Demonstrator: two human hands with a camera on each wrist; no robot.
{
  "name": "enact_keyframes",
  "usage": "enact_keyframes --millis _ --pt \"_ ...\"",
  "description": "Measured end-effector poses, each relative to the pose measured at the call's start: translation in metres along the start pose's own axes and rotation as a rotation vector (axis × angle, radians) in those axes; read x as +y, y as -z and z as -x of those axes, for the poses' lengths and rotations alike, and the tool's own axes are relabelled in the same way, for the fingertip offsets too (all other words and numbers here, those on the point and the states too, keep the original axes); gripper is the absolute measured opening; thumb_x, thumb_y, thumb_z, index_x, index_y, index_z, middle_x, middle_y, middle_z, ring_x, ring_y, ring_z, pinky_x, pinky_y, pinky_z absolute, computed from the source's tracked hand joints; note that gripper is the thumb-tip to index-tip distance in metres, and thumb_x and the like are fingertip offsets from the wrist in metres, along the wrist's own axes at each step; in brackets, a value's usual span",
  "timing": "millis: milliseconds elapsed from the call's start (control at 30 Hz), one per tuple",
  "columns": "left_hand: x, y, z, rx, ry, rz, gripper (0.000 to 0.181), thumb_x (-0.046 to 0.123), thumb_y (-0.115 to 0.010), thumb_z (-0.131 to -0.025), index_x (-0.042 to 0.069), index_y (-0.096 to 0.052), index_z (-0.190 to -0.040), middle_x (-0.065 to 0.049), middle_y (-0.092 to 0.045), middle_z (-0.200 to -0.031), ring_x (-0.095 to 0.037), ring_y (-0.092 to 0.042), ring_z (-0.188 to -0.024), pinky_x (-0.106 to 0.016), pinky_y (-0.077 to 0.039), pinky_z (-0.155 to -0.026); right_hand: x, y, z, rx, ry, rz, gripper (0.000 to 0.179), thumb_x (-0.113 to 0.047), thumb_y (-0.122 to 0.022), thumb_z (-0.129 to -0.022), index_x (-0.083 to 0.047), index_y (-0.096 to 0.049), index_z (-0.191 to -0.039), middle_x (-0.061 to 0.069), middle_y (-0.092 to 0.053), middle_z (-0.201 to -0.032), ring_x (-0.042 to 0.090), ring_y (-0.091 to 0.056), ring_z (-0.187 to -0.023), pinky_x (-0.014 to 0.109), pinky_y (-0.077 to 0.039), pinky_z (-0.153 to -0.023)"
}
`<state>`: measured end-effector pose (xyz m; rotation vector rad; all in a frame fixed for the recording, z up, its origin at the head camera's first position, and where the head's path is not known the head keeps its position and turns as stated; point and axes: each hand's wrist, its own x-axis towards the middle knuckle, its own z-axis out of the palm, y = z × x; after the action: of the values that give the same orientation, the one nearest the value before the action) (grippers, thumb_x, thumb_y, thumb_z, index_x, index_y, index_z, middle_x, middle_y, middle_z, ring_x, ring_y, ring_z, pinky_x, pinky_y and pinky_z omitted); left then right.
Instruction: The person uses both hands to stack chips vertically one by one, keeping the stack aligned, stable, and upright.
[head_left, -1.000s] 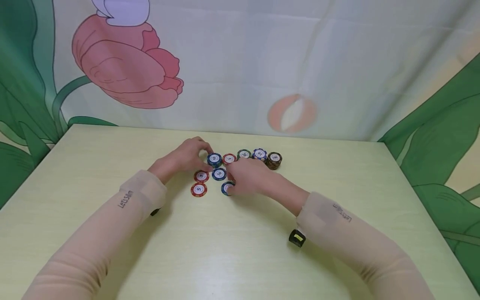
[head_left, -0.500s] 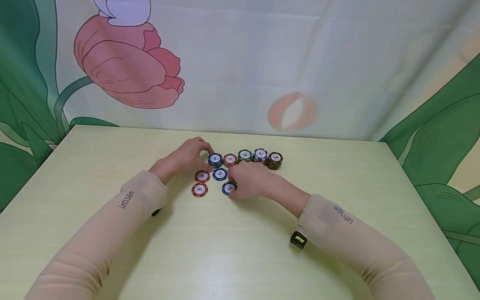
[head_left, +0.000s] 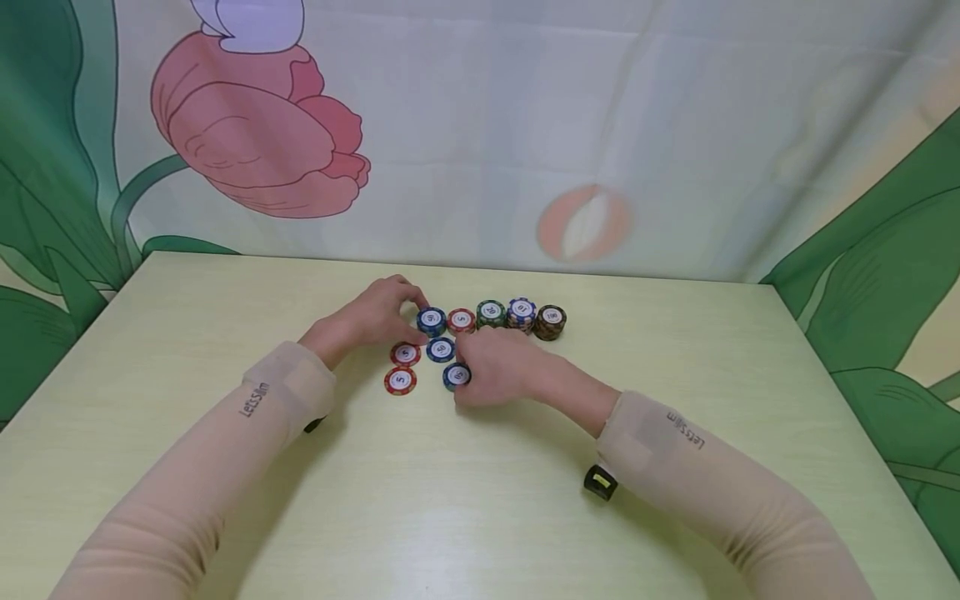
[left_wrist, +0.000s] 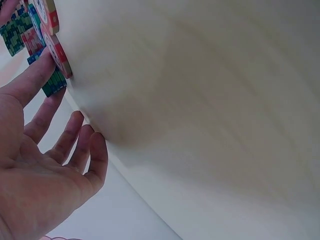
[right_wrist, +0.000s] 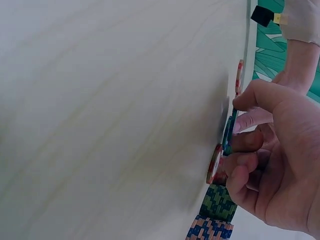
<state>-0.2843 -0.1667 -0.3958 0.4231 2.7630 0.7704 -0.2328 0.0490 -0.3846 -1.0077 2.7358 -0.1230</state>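
Partly covered blue chip (head_left: 455, 377) pinched by right fingers (right_wrist: 248, 142), left fingers (left_wrist: 36, 78) gripping blue stack (head_left: 431, 321), green stack (head_left: 491, 312) cut off below

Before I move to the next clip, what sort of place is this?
Probably an indoor tabletop recording setup: stacks of poker chips stand on a pale wood-grain table, a flower-printed cloth backdrop hangs behind it, and a small black device shows beneath the right cuff.

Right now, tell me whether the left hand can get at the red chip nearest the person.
Probably yes: the red chip lies flat and uncovered near the left hand, though that hand would likely have to release the blue stack it pinches first.
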Motion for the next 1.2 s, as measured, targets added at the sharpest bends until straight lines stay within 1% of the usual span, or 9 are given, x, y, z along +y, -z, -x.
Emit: enact_keyframes --millis 200,333,433,600,733,900,1067,1200 --pt "0.000 0.000 -0.001 0.004 -0.015 -0.008 0.042 0.017 -0.085 -0.087 0.005 -0.068 -0.124 -0.017 -0.050 -0.139 -0.035 -0.045 -0.126 -0.050 -0.037 -0.111 0.005 0.003 -0.005 0.058 -0.023 -0.089 0.031 -0.034 -0.074 -0.082 -0.015 -0.057 -0.099 -0.003 -0.060 -0.079 0.014 -0.055 -0.066 0.031 -0.043 -0.052" --pt "0.001 0.001 -0.001 0.002 -0.027 -0.010 0.042 0.017 -0.085 -0.086 0.004 -0.068 -0.123 -0.018 -0.049 -0.139 -0.036 -0.045 -0.126 -0.050 -0.036 -0.111 0.006 0.005 -0.011 0.105 -0.046 -0.140 0.031 -0.031 -0.073 -0.084 -0.013 -0.056 -0.103 0.000 -0.062 -0.082 0.015 -0.057 -0.067 0.030 -0.045 -0.054" --pt "0.001 0.002 -0.002 0.001 -0.022 -0.004 0.042 0.017 -0.085 -0.086 0.004 -0.068 -0.123 -0.019 -0.049 -0.140 -0.036 -0.045 -0.127 -0.051 -0.036 -0.111 0.007 0.005 -0.017 0.128 -0.057 -0.160 0.032 -0.029 -0.072 -0.085 -0.011 -0.056 -0.105 0.001 -0.064 -0.083 0.015 -0.059 -0.066 0.030 -0.047 -0.055" --pt "0.001 0.002 -0.003 -0.001 -0.012 0.007 0.042 0.016 -0.085 -0.087 0.004 -0.068 -0.123 -0.018 -0.049 -0.139 -0.036 -0.046 -0.126 -0.050 -0.038 -0.110 0.008 0.005 -0.027 0.151 -0.079 -0.171 0.036 -0.029 -0.071 -0.088 -0.007 -0.055 -0.111 0.003 -0.065 -0.089 0.015 -0.062 -0.067 0.028 -0.050 -0.057" --pt "0.001 0.002 -0.005 -0.003 -0.021 0.008 0.041 0.016 -0.085 -0.086 0.003 -0.068 -0.122 -0.019 -0.050 -0.139 -0.036 -0.046 -0.126 -0.050 -0.038 -0.110 0.011 0.004 -0.034 0.160 -0.088 -0.163 0.037 -0.030 -0.072 -0.089 -0.006 -0.055 -0.112 0.003 -0.065 -0.091 0.015 -0.063 -0.068 0.027 -0.051 -0.057" --pt "0.001 0.003 -0.006 -0.002 -0.035 0.015 0.041 0.016 -0.085 -0.086 0.003 -0.068 -0.121 -0.019 -0.050 -0.139 -0.036 -0.046 -0.126 -0.051 -0.037 -0.110 0.013 0.003 -0.037 0.166 -0.080 -0.149 0.035 -0.028 -0.072 -0.089 -0.006 -0.057 -0.111 0.004 -0.065 -0.090 0.015 -0.062 -0.068 0.028 -0.050 -0.056" --pt "0.000 0.004 -0.007 0.002 -0.026 0.013 0.041 0.017 -0.086 -0.086 0.004 -0.069 -0.121 -0.019 -0.050 -0.138 -0.036 -0.045 -0.126 -0.051 -0.037 -0.110 0.013 0.004 -0.040 0.169 -0.067 -0.122 0.037 -0.029 -0.072 -0.089 -0.006 -0.057 -0.113 0.004 -0.065 -0.090 0.016 -0.062 -0.069 0.029 -0.050 -0.058" --pt "0.001 0.004 -0.006 -0.005 -0.014 0.016 0.041 0.016 -0.085 -0.086 0.004 -0.068 -0.121 -0.019 -0.049 -0.139 -0.037 -0.044 -0.127 -0.052 -0.036 -0.111 0.012 0.002 -0.043 0.171 -0.066 -0.088 0.035 -0.029 -0.070 -0.092 -0.007 -0.058 -0.116 0.004 -0.066 -0.091 0.016 -0.063 -0.071 0.030 -0.050 -0.060"
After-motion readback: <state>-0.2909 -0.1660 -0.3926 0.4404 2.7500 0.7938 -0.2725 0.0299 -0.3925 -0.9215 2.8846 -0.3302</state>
